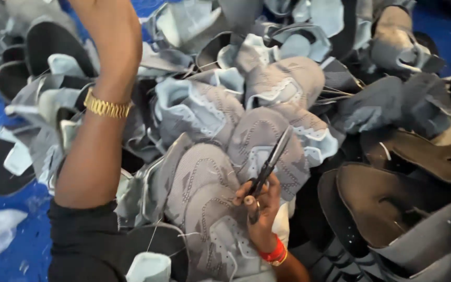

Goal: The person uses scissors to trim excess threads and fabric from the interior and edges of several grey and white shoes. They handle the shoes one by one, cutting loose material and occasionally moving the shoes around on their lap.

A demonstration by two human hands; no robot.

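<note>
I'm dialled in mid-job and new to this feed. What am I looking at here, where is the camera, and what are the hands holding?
There is one picture, from a camera worn on the person's head, looking down at their own two bare hands. No machine is involved.

Below lies a big heap of grey knitted shoe uppers with pale blue linings, plus dark pieces at the right, on a blue surface.

The right hand, with red bangles at the wrist, grips a pair of black scissors, blades closed and pointing up over the heap.

The left arm, with a gold wristwatch, rises out of the top of the picture, so the left hand itself is out of view and I cannot tell what it holds.
</note>
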